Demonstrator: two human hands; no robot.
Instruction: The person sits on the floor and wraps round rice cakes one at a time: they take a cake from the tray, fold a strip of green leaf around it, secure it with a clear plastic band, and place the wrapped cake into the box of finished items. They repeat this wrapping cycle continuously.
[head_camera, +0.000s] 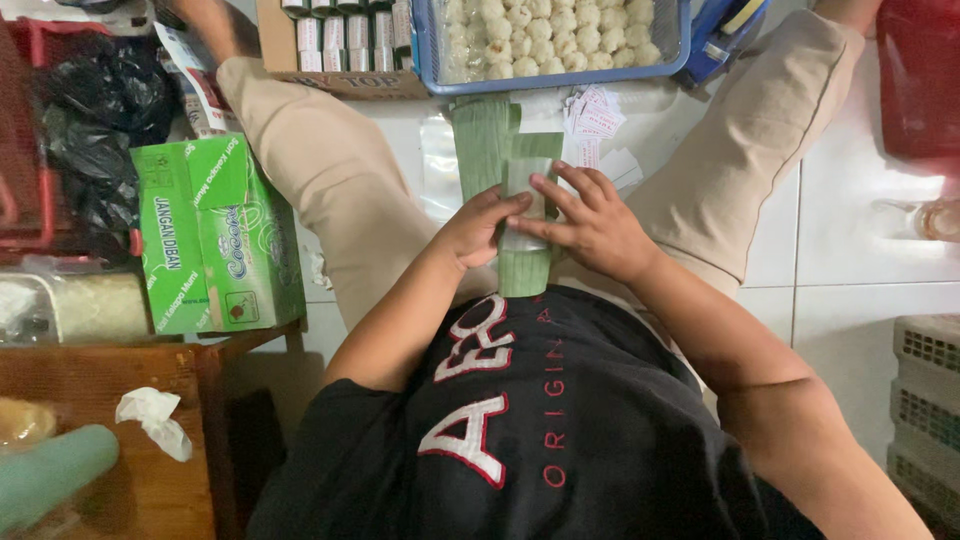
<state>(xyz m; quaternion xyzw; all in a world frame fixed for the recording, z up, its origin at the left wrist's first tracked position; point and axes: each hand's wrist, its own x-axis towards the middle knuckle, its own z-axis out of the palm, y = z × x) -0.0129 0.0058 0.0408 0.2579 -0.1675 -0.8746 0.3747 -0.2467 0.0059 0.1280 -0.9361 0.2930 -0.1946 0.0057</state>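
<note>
I sit on a white tiled floor with my legs spread. Between them lies a stack of long green leaf strips (487, 135). My left hand (478, 226) and my right hand (590, 222) meet over the near end of a strip and press on a small clear plastic packet (524, 190) with something whitish in it. Both hands' fingers curl onto the packet and the leaf under it. The packet's lower part is hidden by my fingers.
A blue basket (556, 72) of several white round balls stands ahead, a carton of small rolls (340, 40) left of it. Paper slips (592, 118) lie by the leaves. A green box (215, 232), a wooden stool (120, 420) and red crates (918, 80) flank me.
</note>
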